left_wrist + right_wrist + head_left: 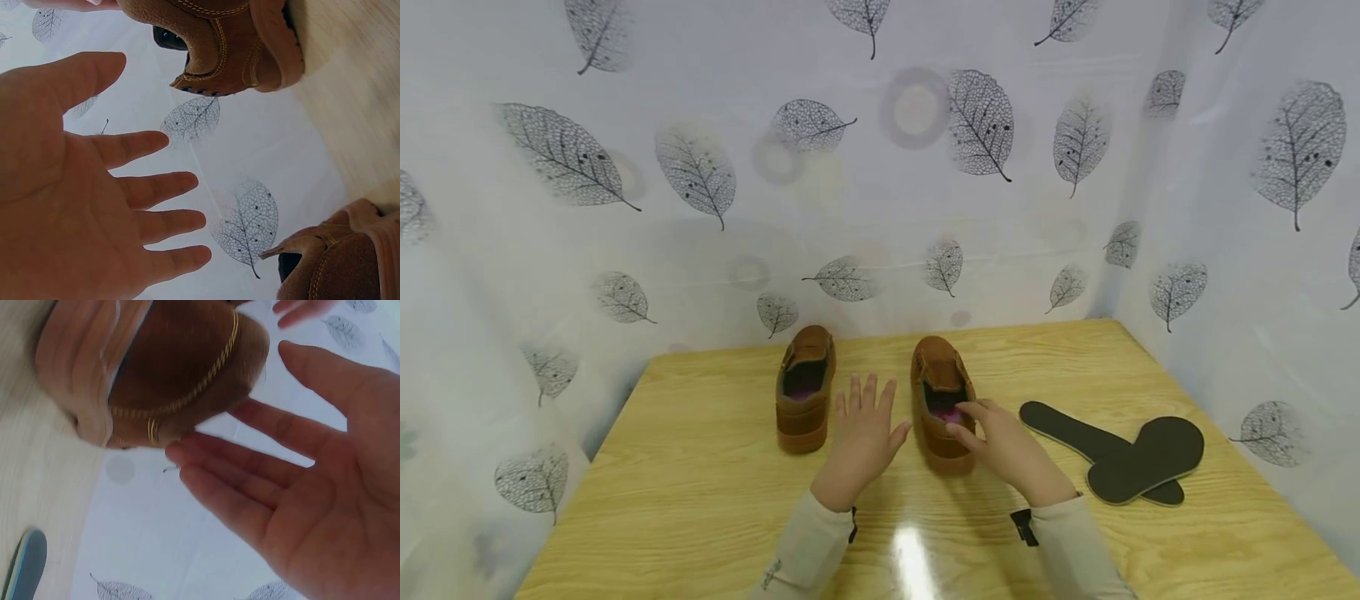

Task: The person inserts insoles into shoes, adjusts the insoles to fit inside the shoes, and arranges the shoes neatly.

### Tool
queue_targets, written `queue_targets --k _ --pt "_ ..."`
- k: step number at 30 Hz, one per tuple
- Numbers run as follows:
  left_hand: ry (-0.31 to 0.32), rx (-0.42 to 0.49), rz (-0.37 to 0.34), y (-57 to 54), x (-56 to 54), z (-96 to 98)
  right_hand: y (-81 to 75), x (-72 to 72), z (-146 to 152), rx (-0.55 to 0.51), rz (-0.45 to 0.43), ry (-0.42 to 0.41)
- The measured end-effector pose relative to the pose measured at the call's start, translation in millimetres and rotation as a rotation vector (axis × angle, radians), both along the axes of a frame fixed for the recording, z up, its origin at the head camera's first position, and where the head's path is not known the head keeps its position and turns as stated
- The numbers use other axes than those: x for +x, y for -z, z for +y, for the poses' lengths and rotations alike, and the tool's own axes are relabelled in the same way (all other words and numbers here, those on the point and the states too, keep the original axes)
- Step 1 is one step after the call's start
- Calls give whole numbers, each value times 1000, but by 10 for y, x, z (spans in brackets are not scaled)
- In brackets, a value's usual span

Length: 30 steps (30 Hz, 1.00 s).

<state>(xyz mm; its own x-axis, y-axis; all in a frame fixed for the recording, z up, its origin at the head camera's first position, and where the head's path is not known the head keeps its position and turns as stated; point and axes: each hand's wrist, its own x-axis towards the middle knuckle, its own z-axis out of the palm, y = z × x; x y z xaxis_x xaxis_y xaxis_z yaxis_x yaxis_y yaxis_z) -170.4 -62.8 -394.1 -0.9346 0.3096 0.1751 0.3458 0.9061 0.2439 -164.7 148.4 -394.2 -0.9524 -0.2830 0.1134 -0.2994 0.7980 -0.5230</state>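
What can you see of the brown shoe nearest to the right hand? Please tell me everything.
This shoe is brown, suede- or leather-like, with yellow stitching at its heel and a paler sole. Its opening shows a dark lining and a pinkish-purple patch. It stands upright on the wooden table, heel toward the person, toe toward the leaf-print curtain. The right hand is at its opening; I cannot tell whether it touches the shoe.

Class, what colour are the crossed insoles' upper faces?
Dark grey, nearly black; the insoles show best in the head view.
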Motion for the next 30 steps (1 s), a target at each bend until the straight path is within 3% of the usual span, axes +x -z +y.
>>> queue_targets --k 8,16,19,25,30 --pt "6 17 -10 -4 -6 -6 -43 -33 274 30 -41 57" --pt "-5 31 -13 -10 -13 -6 62 -129 648 132 -79 246" --pt "-9 31 -17 -12 -13 -14 97 -141 816 165 -157 333" --pt "-10 22 -13 -16 -14 -29 73 -118 1106 160 -395 484" --pt "-11 38 -24 -28 -16 -34 150 -123 1286 102 -467 611"
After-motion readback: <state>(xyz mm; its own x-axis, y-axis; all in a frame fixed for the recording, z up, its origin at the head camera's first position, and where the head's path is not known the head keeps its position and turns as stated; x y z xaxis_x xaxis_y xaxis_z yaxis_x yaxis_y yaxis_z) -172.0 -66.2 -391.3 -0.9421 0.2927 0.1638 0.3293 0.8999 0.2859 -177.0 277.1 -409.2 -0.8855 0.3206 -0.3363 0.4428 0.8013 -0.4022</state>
